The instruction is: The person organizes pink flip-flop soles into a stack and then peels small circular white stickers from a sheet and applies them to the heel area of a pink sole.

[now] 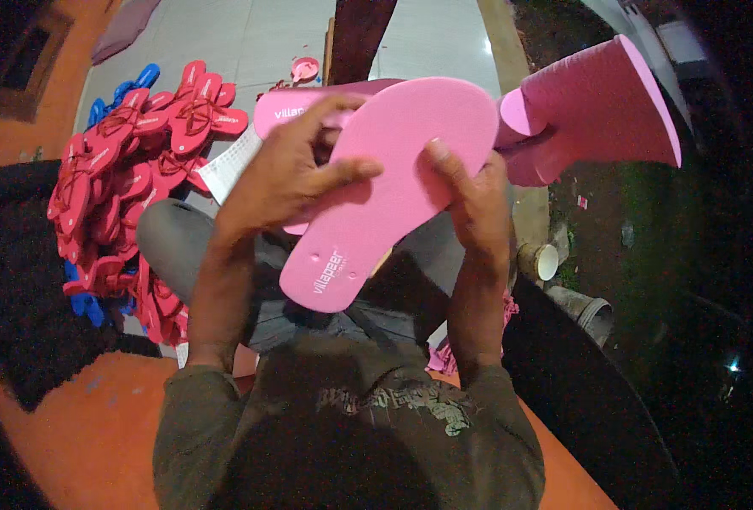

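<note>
A pink flip-flop sole is held up in front of me, tilted, with printing and small holes at its narrow lower end. My left hand grips its left edge, thumb on the top face and fingers behind. From the other side my right hand holds it, thumb pressed on the face near the wide end. Behind my left fingers another pink sole shows in part, mostly covered; whether my left hand touches it I cannot tell.
Red flip-flops lie heaped on the left, with some blue ones among them. At the right stands a large pink curved sheet. A pink round piece lies on the tiles ahead. Pipe ends sit beyond the ledge.
</note>
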The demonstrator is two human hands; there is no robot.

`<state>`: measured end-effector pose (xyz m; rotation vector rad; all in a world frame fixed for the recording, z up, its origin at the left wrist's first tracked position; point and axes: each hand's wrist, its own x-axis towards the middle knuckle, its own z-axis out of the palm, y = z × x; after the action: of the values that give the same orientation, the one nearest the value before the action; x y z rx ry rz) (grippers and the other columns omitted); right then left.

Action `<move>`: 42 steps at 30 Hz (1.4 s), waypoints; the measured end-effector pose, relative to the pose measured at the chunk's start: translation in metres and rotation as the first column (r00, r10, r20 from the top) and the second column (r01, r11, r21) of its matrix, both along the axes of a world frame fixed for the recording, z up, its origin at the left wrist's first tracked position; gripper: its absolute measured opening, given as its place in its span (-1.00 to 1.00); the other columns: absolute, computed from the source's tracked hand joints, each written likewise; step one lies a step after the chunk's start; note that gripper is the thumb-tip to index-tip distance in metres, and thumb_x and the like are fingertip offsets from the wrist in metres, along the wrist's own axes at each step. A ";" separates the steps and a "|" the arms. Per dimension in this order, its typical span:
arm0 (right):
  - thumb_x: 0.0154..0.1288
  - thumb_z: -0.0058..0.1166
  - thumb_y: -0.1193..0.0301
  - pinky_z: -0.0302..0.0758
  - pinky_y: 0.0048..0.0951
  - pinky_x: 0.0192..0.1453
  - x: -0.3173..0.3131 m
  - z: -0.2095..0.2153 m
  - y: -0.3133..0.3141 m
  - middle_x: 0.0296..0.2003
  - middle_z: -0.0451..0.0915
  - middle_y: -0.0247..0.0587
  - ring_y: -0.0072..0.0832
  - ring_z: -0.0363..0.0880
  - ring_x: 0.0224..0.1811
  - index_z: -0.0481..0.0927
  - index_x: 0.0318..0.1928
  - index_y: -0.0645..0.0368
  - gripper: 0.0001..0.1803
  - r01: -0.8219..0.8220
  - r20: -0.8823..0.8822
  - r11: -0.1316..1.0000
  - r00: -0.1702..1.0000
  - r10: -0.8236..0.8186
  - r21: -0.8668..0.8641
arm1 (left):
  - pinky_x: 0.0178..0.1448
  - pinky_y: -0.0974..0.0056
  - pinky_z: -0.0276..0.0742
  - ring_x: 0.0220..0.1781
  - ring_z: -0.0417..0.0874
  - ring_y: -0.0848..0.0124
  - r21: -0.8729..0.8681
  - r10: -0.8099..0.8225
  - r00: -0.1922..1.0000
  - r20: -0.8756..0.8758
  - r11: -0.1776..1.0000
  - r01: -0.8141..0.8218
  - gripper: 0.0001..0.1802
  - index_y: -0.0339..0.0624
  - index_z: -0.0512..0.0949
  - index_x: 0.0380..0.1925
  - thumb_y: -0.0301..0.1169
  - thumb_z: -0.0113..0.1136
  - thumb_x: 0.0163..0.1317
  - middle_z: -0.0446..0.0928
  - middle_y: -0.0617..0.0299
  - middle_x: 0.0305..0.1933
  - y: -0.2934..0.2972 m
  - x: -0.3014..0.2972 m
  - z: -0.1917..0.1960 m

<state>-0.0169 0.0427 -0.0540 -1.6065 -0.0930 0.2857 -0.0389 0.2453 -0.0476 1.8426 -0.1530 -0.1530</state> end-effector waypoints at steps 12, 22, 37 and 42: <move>0.27 -0.13 0.15 0.46 -0.46 -0.19 0.027 -0.034 0.000 -0.32 0.54 -0.22 -0.48 0.53 -0.34 0.41 -0.08 0.30 -0.56 0.218 -0.151 0.899 0.973 -0.172 0.381 | 0.00 0.11 0.32 -0.07 0.41 0.07 0.698 -0.254 0.789 0.560 0.658 -0.283 -0.11 -0.19 0.28 0.05 0.02 0.31 -0.33 0.40 0.03 -0.10 0.032 0.027 -0.007; -0.06 0.16 0.12 0.37 -0.31 0.01 -0.007 -0.225 -0.003 -0.21 0.51 0.15 -0.15 0.49 -0.10 0.49 -0.12 0.30 -0.44 -0.374 -0.306 0.266 0.915 0.265 -0.889 | -0.03 0.12 0.42 -0.08 0.48 0.04 0.841 -0.348 0.893 0.285 0.537 -0.059 -0.20 -0.22 0.33 -0.01 -0.02 0.30 -0.26 0.46 -0.02 -0.10 0.052 0.071 -0.063; -0.23 0.35 0.36 0.40 -0.47 -0.09 -0.035 -0.152 -0.004 -0.27 0.54 -0.22 -0.47 0.49 -0.22 0.47 -0.14 0.26 -0.45 -0.311 -0.287 0.883 0.934 0.214 -0.352 | 0.11 0.04 0.27 0.04 0.40 0.07 0.845 -0.325 0.908 0.263 0.532 -0.054 -0.05 -0.15 0.21 0.10 0.11 0.29 -0.29 0.39 -0.03 0.00 0.053 0.060 -0.065; -0.09 0.30 0.32 0.38 -0.50 -0.07 -0.042 -0.052 -0.031 -0.28 0.51 -0.31 -0.53 0.46 -0.22 0.45 -0.11 0.23 -0.50 -0.076 -0.074 0.991 0.995 0.068 -0.107 | 0.12 0.02 0.26 0.03 0.40 0.03 0.855 -0.305 0.922 0.240 0.517 -0.051 -0.04 -0.11 0.22 0.09 0.16 0.27 -0.31 0.39 -0.02 -0.01 0.048 0.064 -0.068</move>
<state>-0.0591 0.0119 -0.1057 -1.7027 -0.0827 0.4095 0.0251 0.2931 -0.1151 2.8703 -0.5692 0.0376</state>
